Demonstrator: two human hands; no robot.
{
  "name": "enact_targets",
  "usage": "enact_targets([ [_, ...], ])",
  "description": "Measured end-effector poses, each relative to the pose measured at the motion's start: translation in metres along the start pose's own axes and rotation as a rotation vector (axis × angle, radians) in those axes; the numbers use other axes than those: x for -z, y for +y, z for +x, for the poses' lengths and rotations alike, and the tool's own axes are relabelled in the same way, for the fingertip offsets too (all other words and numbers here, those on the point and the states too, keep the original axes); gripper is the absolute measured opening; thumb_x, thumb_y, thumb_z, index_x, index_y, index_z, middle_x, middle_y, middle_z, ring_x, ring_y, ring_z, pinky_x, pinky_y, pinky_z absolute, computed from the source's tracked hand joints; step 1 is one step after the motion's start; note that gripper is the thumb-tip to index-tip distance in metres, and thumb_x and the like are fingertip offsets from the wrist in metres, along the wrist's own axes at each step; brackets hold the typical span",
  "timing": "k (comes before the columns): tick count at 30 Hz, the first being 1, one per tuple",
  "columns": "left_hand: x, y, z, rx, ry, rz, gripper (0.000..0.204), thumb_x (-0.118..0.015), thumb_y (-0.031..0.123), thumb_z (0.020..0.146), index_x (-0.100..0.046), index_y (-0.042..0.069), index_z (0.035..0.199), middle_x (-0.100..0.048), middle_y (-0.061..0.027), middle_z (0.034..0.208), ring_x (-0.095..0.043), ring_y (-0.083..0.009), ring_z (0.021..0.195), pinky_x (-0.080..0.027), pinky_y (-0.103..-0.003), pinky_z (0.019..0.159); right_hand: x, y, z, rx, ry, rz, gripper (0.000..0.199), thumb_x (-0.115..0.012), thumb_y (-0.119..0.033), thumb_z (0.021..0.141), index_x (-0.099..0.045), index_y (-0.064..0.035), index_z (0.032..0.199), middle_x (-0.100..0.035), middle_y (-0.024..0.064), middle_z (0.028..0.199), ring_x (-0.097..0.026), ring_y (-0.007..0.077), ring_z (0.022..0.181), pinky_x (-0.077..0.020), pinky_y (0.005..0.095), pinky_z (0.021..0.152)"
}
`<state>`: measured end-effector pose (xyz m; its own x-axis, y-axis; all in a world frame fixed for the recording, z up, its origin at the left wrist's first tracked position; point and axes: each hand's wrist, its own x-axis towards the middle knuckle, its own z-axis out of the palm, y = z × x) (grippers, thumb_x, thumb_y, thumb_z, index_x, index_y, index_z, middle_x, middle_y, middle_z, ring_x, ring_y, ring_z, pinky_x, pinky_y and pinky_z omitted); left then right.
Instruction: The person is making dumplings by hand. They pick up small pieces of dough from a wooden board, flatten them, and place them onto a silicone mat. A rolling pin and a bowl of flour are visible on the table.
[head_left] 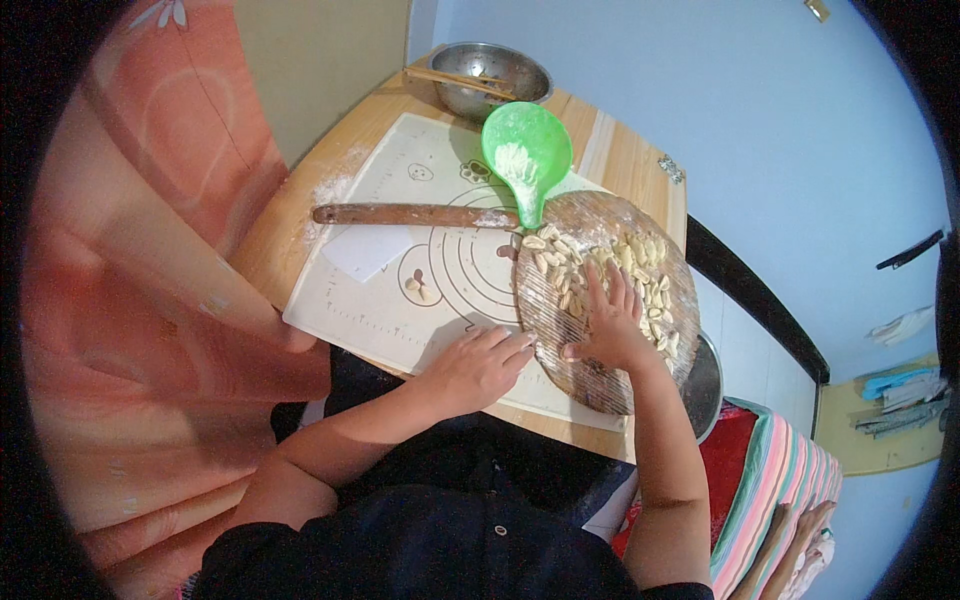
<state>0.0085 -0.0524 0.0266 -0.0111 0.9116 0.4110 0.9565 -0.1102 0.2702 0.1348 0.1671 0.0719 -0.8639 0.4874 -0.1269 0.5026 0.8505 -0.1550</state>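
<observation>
My right hand (612, 325) is spread over many small pale dough pieces (650, 250) on a round, ridged brown board (570, 385). Its fingers reach among the pieces; whether they press on any is hidden beneath the hand. Just left of the board, my left hand (480, 368) rests at the near edge of a white printed mat (350, 290), its fingers loosely bent and nothing visible in them. A wooden rolling pin (420, 215) lies across the mat. Beside the board's far edge, a green scoop (545, 135) holds white flour (516, 165), its handle toward me.
A metal bowl (510, 68) with chopsticks (450, 80) across it stands at the far end of the wooden table (370, 105). Under the board's right side shows a dark round pan (706, 390). An orange curtain (150, 250) hangs on the left; a striped cloth (785, 450) lies right.
</observation>
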Motion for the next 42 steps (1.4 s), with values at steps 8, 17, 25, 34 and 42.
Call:
enact_targets([
  [8,0.002,0.001,0.0,0.028,-0.016,0.005,0.033,-0.06,0.017,0.088,-0.063,0.004,0.118,-0.057,-0.0067,0.134,-0.055,-0.0255,0.112,-0.048,-0.043,0.092,0.004,0.0,0.022,-0.047,0.055,-0.024,0.133,-0.095,-0.036,0.051,-0.017,-0.0251,0.158,-0.013,0.0204,0.161,-0.013,0.0444,0.148,-0.0129,0.0562,0.119],
  [17,0.004,0.001,0.0,0.004,0.032,-0.02,0.032,-0.063,0.014,0.086,-0.063,0.004,0.116,-0.058,-0.0075,0.132,-0.055,-0.0256,0.113,-0.049,-0.042,0.093,0.008,0.015,-0.01,0.032,0.307,0.21,0.104,-0.089,-0.027,0.063,-0.036,-0.0241,0.152,-0.032,0.0159,0.153,-0.027,0.0404,0.143,-0.0168,0.0578,0.116],
  [25,0.002,0.001,0.002,0.008,-0.005,-0.006,0.031,-0.063,0.014,0.085,-0.064,0.003,0.114,-0.058,-0.0099,0.131,-0.054,-0.0266,0.114,-0.047,-0.042,0.095,0.002,-0.002,-0.012,0.002,0.483,0.065,0.102,-0.086,-0.017,0.066,-0.033,-0.0203,0.153,-0.035,0.016,0.15,-0.031,0.0395,0.139,-0.0218,0.0537,0.114],
  [34,-0.005,-0.004,-0.002,-0.037,-0.047,0.069,0.03,-0.061,0.017,0.085,-0.065,0.003,0.111,-0.065,-0.0132,0.115,-0.058,-0.0301,0.109,-0.049,-0.046,0.093,0.008,-0.1,0.036,0.42,0.287,0.518,0.03,-0.069,-0.002,0.082,-0.071,-0.0075,0.112,-0.068,0.0158,0.109,-0.065,0.0341,0.101,-0.0517,0.0384,0.088],
  [42,-0.021,-0.008,0.0,0.073,0.156,-0.342,0.029,-0.056,0.012,0.087,-0.062,-0.001,0.112,-0.064,-0.0201,0.114,-0.061,-0.0366,0.107,-0.046,-0.048,0.094,-0.026,-0.17,0.069,0.399,0.132,0.378,0.019,-0.07,-0.019,0.083,-0.069,-0.0052,0.096,-0.066,0.0181,0.096,-0.066,0.0373,0.09,-0.053,0.0434,0.078],
])
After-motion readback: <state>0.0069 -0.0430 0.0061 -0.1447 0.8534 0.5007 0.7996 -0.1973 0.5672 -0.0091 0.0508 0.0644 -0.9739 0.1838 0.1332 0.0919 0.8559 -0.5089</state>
